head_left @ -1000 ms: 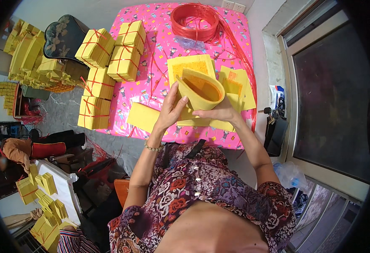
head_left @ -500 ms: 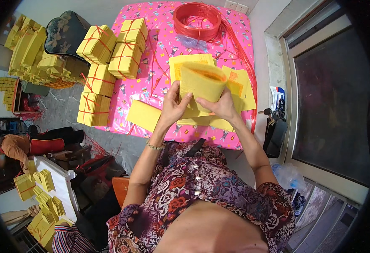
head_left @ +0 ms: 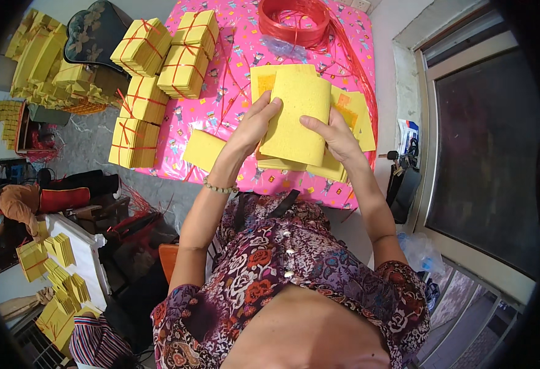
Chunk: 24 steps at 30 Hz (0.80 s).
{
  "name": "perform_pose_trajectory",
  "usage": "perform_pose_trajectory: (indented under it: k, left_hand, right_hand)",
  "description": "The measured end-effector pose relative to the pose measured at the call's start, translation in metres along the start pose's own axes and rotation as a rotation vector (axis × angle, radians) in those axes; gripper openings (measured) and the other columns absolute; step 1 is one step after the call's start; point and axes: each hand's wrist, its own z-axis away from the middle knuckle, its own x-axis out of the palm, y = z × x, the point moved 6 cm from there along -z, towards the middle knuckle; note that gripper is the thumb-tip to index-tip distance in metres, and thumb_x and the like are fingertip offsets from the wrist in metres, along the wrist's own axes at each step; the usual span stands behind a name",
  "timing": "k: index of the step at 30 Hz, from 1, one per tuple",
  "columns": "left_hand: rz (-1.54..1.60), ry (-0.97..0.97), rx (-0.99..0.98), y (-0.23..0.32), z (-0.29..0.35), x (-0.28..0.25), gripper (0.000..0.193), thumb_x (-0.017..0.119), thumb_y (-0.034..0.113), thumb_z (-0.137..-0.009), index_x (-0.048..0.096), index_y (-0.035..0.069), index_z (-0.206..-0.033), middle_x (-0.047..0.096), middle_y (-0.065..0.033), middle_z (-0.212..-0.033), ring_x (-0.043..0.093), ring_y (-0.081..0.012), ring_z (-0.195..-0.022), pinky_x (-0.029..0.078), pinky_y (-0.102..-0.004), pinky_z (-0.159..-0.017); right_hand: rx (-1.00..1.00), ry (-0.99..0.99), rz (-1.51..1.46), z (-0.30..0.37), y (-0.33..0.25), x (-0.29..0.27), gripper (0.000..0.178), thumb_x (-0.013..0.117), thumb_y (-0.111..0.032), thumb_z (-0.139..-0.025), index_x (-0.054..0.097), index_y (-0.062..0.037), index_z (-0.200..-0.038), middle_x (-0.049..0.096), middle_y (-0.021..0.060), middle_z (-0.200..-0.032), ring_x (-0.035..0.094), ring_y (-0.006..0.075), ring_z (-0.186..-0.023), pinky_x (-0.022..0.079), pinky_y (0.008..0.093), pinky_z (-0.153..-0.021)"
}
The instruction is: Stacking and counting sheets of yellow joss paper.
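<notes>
Both hands hold up a thick sheaf of yellow paper (head_left: 294,117) above the pink patterned tablecloth (head_left: 233,80). My left hand (head_left: 254,126) grips its left edge and my right hand (head_left: 334,135) grips its right edge. Under the sheaf, loose yellow sheets with orange squares (head_left: 353,111) lie spread on the cloth. A single flat yellow stack (head_left: 202,149) lies just left of my left wrist.
Several yellow bundles tied with red string (head_left: 159,67) stand on the table's left side. A coil of red string (head_left: 294,18) lies at the far edge. More yellow stacks (head_left: 42,61) pile up on the left, and a window (head_left: 485,154) runs along the right.
The yellow paper, bent open into a curved tube shape a second ago, has been flattened into a closed sheaf and lifted higher between both hands.
</notes>
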Motion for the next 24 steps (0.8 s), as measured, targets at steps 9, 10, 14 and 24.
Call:
perform_pose_trajectory:
  k: [9,10,14,24]
  left_hand:
    - [0.035,0.024,-0.004,-0.006,-0.002,0.001,0.061,0.046,0.026,-0.101,0.022,-0.009,-0.145,0.043,-0.0183,-0.14,0.045,-0.0224,-0.128,0.036,-0.0306,-0.105]
    - [0.026,-0.005,0.014,0.0,0.001,0.006,0.056,0.045,0.025,-0.101,0.027,-0.008,-0.143,0.047,-0.0168,-0.136,0.048,-0.021,-0.124,0.039,-0.0305,-0.103]
    - [-0.034,-0.001,0.03,0.012,0.008,0.013,0.041,0.044,0.02,-0.101,0.039,-0.003,-0.135,0.056,-0.0123,-0.124,0.055,-0.0175,-0.112,0.044,-0.0301,-0.096]
    - [-0.168,0.113,0.389,0.016,0.039,0.033,0.038,0.048,0.017,-0.1,0.039,-0.004,-0.13,0.057,-0.0108,-0.113,0.054,-0.013,-0.103,0.044,-0.0274,-0.088]
  right_hand:
    - [0.055,0.047,-0.039,0.002,0.003,0.001,0.054,0.069,-0.016,-0.088,0.044,0.0024,-0.132,0.058,0.0112,-0.122,0.058,0.0181,-0.111,0.048,0.031,-0.093]
    - [0.035,0.041,-0.036,0.002,0.003,0.001,0.054,0.069,-0.016,-0.088,0.045,0.0022,-0.132,0.058,0.0112,-0.122,0.058,0.0181,-0.111,0.048,0.0311,-0.093]
    - [-0.034,0.051,0.029,0.0,0.002,-0.001,0.052,0.07,-0.013,-0.087,0.046,0.0019,-0.13,0.059,0.0112,-0.121,0.059,0.0174,-0.109,0.049,0.0316,-0.092]
    - [-0.288,0.094,0.269,0.027,-0.024,0.015,0.066,0.076,-0.006,-0.078,0.038,-0.0002,-0.133,0.057,0.0113,-0.121,0.058,0.0188,-0.111,0.049,0.034,-0.093]
